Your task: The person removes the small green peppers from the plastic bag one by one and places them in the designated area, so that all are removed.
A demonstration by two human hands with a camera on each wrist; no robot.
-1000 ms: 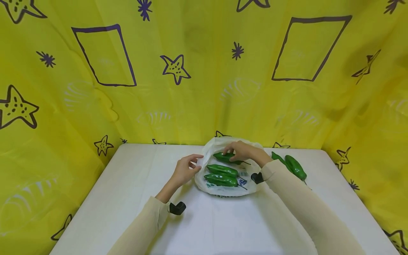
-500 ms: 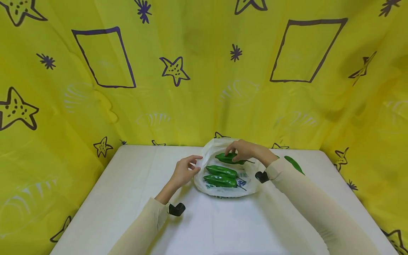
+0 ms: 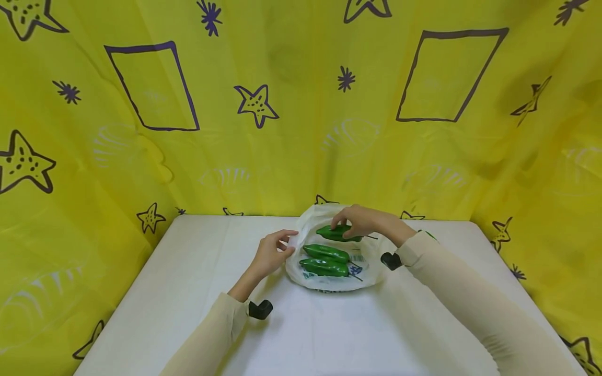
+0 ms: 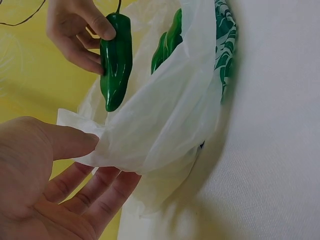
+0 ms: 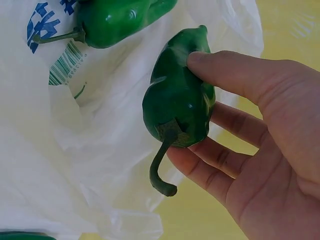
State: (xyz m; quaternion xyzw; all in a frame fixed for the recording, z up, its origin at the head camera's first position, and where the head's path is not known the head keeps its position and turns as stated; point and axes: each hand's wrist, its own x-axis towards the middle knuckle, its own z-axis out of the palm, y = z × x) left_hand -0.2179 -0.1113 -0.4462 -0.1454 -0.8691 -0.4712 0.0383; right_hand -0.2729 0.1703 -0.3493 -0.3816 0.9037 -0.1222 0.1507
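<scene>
A white plastic bag (image 3: 308, 222) lies spread open on the table, with green and blue print on it. Two green peppers (image 3: 326, 253) rest inside it, side by side. My left hand (image 3: 271, 255) pinches the bag's left rim between thumb and fingers, as the left wrist view shows. Over the far part of the bag, my right hand (image 3: 361, 221) holds another green pepper (image 5: 175, 95), thumb on one side and fingers on the other. That pepper's curved stem points away from the left hand.
A green pepper (image 3: 429, 235) on the table shows only as a sliver behind the right sleeve (image 3: 451, 277). The white table (image 3: 207, 250) is enclosed by a yellow curtain (image 3: 301, 151) with starfish drawings, close behind the bag.
The right forearm has swung a little to the right, covering most of the peppers on the table. The right hand keeps hold of its pepper over the bag; the left hand stays at the rim.
</scene>
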